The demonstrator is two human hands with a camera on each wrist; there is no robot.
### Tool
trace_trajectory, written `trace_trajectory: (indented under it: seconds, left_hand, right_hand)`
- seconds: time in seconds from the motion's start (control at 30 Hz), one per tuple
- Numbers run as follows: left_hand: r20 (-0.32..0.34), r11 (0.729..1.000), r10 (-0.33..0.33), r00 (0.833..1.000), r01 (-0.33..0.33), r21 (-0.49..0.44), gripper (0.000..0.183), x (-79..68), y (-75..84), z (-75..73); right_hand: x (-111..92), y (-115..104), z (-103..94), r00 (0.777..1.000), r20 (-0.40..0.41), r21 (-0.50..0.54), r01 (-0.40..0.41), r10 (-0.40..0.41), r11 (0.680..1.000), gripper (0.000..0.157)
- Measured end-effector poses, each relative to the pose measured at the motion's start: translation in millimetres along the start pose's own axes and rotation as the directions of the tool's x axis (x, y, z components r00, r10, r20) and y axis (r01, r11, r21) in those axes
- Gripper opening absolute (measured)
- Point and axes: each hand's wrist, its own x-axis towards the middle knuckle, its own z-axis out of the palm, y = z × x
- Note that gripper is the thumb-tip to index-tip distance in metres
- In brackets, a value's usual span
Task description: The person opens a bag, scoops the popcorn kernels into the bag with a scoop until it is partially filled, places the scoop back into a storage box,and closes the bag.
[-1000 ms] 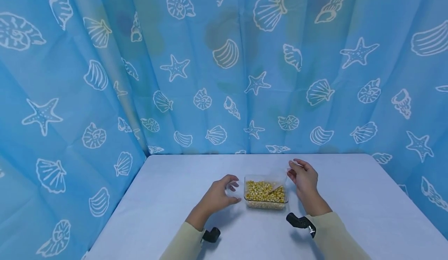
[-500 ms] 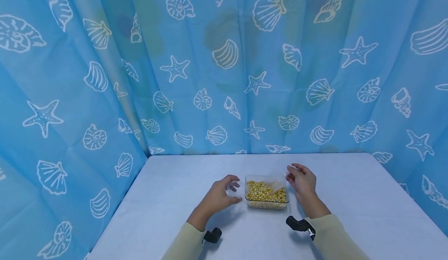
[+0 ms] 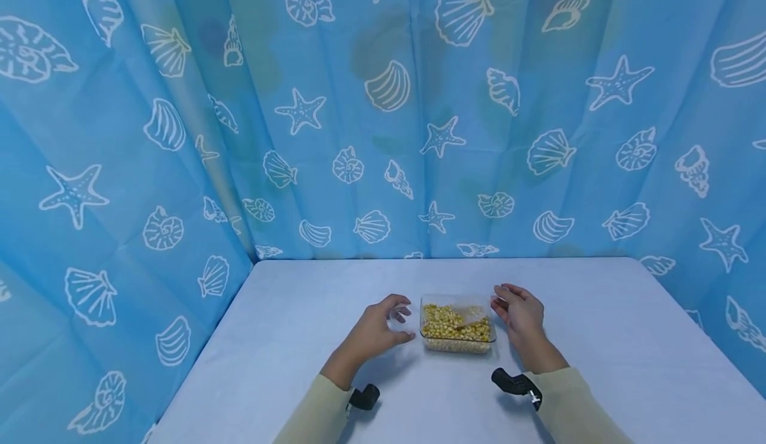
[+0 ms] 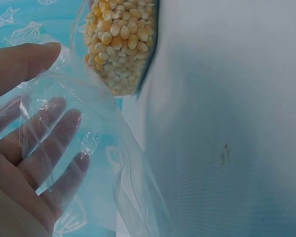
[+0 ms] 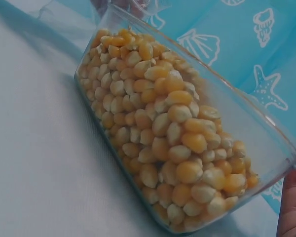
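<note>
A rectangular clear glass container (image 3: 459, 347) of dried corn kernels (image 5: 158, 113) stands on the table between the hands. In the left wrist view a thin clear plastic bag (image 4: 108, 128) fills my left hand (image 4: 34, 143); thumb and fingers are spread in a C around it, beside the container's left side. My right hand (image 3: 519, 308) is at the container's far right corner, fingers curled in a pinch. A translucent scoop-like piece (image 3: 471, 314) with a straight edge lies in the corn near those fingers; its handle end is hidden. Only fingertips show in the right wrist view.
A white cloth covers the table (image 3: 335, 291). Blue curtains (image 3: 383, 125) with white shell prints hang behind and at the left. Black wrist mounts (image 3: 511, 382) stick out from both sleeves.
My right hand has come down slightly toward the container's right corner. The scoop-like piece has shifted a little in the corn. The left hand stays nearly where it was.
</note>
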Motion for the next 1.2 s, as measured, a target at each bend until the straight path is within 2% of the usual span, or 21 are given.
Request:
trace_trajectory:
  seconds: [0.27, 0.47, 0.57, 0.8, 1.2]
  left_hand:
    - [-0.004, 0.998, 0.058, 0.998, -0.058, -0.003, 0.062, -0.2, -0.5, 0.9]
    - [-0.024, 0.996, 0.087, 0.996, -0.087, 0.001, 0.062, -1.9, -1.7, 2.1]
    - [-0.028, 0.996, 0.086, 0.996, -0.085, 0.003, 0.062, -2.4, -1.3, 2.0]
    - [-0.025, 0.998, 0.069, 0.997, -0.068, 0.013, 0.065, -1.5, 1.9, 2.8]
    - [-0.029, 1.0, 0.028, 0.999, -0.027, 0.015, 0.077, -2.3, 7.5, 5.7]
  right_hand:
    - [-2, 3, -3.3, 0.998, 0.001, 0.073, -0.055, 0.055, 0.996, 0.05]
    - [-3, 6, -4.5, 0.996, 0.005, 0.14, -0.09, 0.091, 0.986, 0.045]
    - [-3, 8, -5.4, 0.994, 0.006, 0.173, -0.105, 0.106, 0.979, 0.043]
    - [-2, 7, -6.5, 0.994, -0.003, 0.177, -0.109, 0.111, 0.978, 0.045]
    - [-11, -10, -4.0, 0.994, 0.025, 0.227, -0.111, 0.108, 0.968, 0.029]
